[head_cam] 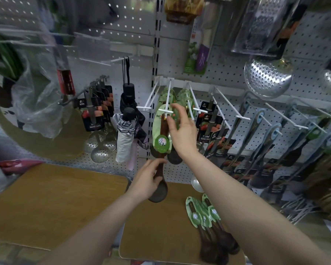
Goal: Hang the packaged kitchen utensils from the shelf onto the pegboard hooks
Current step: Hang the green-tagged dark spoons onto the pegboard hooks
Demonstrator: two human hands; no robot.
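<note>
While left hand (149, 180) grips its rounded bowl, dark wooden spoon (161, 157) wears glossy green card

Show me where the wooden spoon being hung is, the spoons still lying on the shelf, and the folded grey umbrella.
wooden spoon being hung (161, 142): head view, on its green card sleeve.
spoons on the shelf (205, 217): head view, on their green cards.
grey umbrella (123, 138): head view, on its folded canopy.
</note>
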